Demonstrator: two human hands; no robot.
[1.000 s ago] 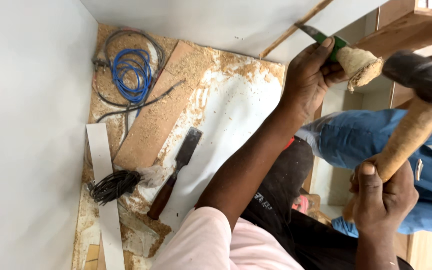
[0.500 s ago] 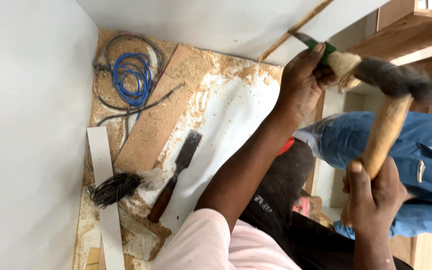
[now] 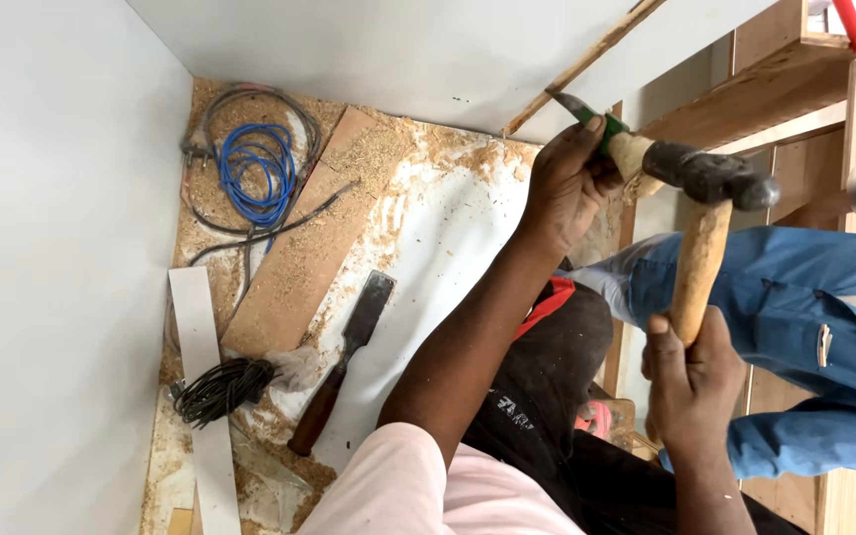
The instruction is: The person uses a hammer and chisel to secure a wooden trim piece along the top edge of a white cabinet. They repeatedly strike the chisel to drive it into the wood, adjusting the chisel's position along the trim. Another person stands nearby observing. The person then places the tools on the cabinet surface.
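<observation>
My left hand (image 3: pixel 567 178) grips a chisel (image 3: pixel 608 131) with a green collar and a frayed wooden handle. Its blade tip touches a thin wooden strip (image 3: pixel 587 64) that lies along a white panel (image 3: pixel 428 50). My right hand (image 3: pixel 691 381) holds the wooden handle of a hammer (image 3: pixel 700 263). The dark hammer head (image 3: pixel 710 173) sits against the butt end of the chisel.
On the sawdust-covered floor lie a second chisel (image 3: pixel 344 362), a brown board (image 3: pixel 304 258), a blue cable coil (image 3: pixel 255 173), a black wire bundle (image 3: pixel 220 386) and a white strip (image 3: pixel 200 396). Another person in blue trousers (image 3: pixel 804 297) is close on the right, beside wooden shelving (image 3: pixel 785 89).
The hammer swung in from the right, and its head now meets the chisel's butt. My left hand kept the chisel against the strip.
</observation>
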